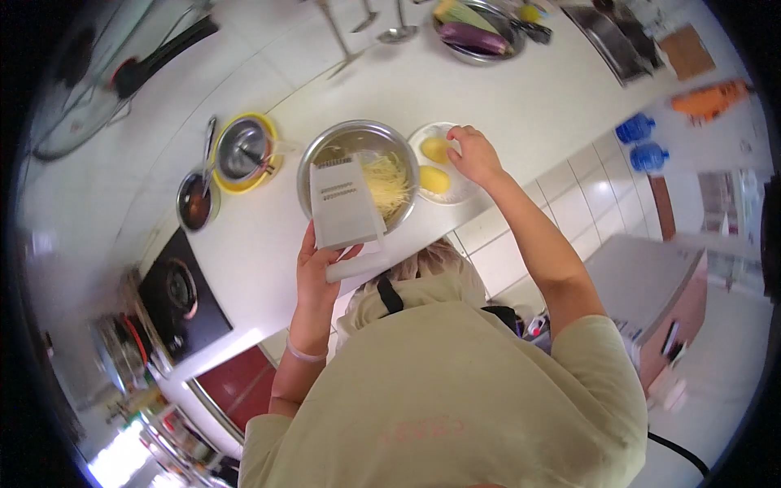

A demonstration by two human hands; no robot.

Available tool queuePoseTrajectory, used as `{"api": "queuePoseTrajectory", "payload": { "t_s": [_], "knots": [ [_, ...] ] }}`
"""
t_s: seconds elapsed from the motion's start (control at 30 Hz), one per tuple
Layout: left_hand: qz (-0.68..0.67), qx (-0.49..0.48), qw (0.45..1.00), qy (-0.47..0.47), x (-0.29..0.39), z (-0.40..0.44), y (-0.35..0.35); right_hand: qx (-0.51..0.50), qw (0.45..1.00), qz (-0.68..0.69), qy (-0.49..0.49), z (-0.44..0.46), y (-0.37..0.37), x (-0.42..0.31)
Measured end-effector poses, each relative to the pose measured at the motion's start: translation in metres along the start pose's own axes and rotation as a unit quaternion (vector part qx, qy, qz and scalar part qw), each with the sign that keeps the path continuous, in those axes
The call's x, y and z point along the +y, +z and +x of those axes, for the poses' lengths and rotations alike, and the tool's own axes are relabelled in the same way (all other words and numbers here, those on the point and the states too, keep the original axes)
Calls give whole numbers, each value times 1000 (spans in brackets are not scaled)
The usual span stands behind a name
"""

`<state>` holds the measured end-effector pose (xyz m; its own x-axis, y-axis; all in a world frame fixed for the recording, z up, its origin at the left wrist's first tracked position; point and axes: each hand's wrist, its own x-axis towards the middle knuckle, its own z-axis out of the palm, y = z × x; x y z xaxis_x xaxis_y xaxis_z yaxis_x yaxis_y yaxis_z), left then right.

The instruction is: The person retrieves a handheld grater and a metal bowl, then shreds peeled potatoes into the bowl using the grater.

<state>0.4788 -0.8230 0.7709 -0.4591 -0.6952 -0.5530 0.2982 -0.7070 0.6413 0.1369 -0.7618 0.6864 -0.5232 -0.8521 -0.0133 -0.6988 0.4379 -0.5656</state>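
Observation:
My left hand (pixel 316 264) grips a white grater (pixel 346 215) by its handle end. The grater leans over a metal bowl (pixel 327 137) that holds pale yellow shreds (pixel 386 185), probably potato, and it hides part of the bowl. To the right of the bowl is a white plate (pixel 465 192) bearing two peeled yellow potatoes, a nearer one (pixel 434 180) and a farther one (pixel 434 149). My right hand (pixel 476 154) is over the plate's right side, thumb and fingers apart, beside the farther potato. Whether the fingertips touch it is unclear.
Left of the bowl stand a yellow-rimmed basin with a metal strainer (pixel 241 153) and a small pot (pixel 196 202). A black cooktop (pixel 181 293) lies at the left. Farther back, a metal bowl holds an eggplant (pixel 472 37). The counter's front edge is close to my body.

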Motion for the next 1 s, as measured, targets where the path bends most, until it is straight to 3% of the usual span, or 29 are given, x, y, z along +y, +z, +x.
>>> {"api": "queuePoseTrajectory", "payload": {
  "t_s": [0.03,0.07,0.13,0.17,0.3,0.4,0.47,0.53,0.63,0.7,0.83,0.9,1.0],
  "knots": [
    [-12,12,1000,15,1,-3,-4,-77,990,-112,-37,17,9,-8],
    [-41,7,999,22,0,-4,-10,-83,989,-113,-56,28,19,-10],
    [-80,9,996,46,2,-8,-15,-232,952,-182,85,50,54,6],
    [-95,12,994,54,3,-12,-16,-234,952,-175,88,60,77,29],
    [-153,32,985,78,1,-30,-22,-264,949,-152,83,56,54,4],
    [-188,33,979,74,-6,-33,-26,-226,954,-190,58,49,45,-14],
    [-197,36,976,89,-8,-36,-22,-64,973,-137,-174,38,45,-37],
    [-202,38,974,99,-11,-37,-19,-97,942,-71,-313,23,58,-67],
    [-198,41,975,94,-12,-34,-14,-173,900,-134,-378,-1,70,-115],
    [-191,25,977,90,-13,-34,-13,-223,852,-254,-401,-3,87,-126],
    [-196,26,975,99,-17,-38,-13,-178,855,-312,-375,47,107,-116],
    [-194,29,976,97,-18,-37,-12,-128,921,-252,-268,70,100,-118],
    [-185,35,979,82,-30,-28,-13,-135,951,-152,-234,71,75,-121]
  ]
}}
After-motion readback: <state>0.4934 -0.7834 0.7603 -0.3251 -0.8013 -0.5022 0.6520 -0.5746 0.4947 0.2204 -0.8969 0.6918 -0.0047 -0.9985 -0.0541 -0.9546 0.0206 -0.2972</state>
